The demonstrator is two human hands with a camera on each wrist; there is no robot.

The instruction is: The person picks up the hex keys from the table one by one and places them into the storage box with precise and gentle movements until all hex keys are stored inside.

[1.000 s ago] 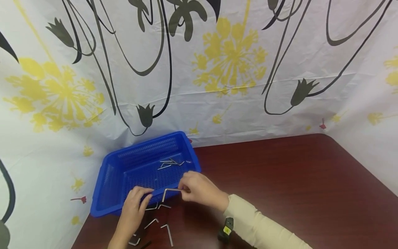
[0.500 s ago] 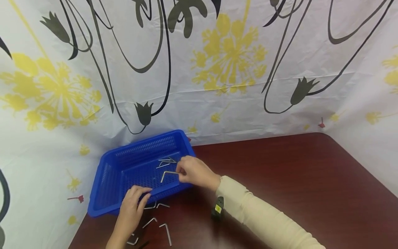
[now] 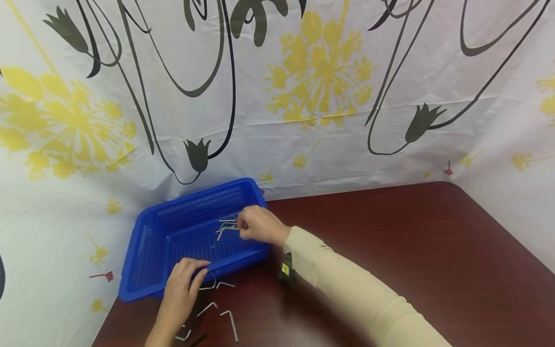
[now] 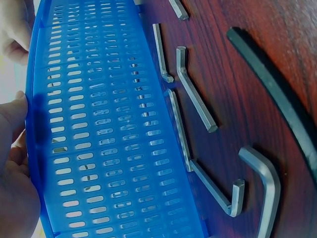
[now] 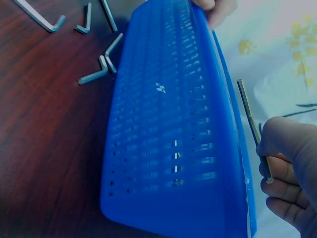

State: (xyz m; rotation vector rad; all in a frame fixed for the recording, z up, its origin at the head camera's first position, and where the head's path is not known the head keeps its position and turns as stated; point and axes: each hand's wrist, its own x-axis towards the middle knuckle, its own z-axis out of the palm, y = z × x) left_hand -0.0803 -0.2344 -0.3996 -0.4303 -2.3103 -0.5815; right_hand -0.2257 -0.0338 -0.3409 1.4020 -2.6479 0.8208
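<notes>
Hex keys (image 3: 227, 221) in blue basket (image 3: 243, 260), right hand (image 3: 261, 225) pinching another key (image 5: 249, 111), left hand (image 3: 181, 284) at rim (image 3: 140, 292), grip unclear

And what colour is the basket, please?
The basket is blue; it shows best in the head view.

A long cream sleeve (image 3: 360, 284) that ended just behind the right hand (image 3: 261, 225), creased along its length, a black device (image 3: 289, 260) with a yellow patch (image 3: 285, 270) that sat beside the cuff (image 3: 299, 243), bare forearm (image 3: 166, 320) that showed behind the left hand (image 3: 179, 285)
</notes>
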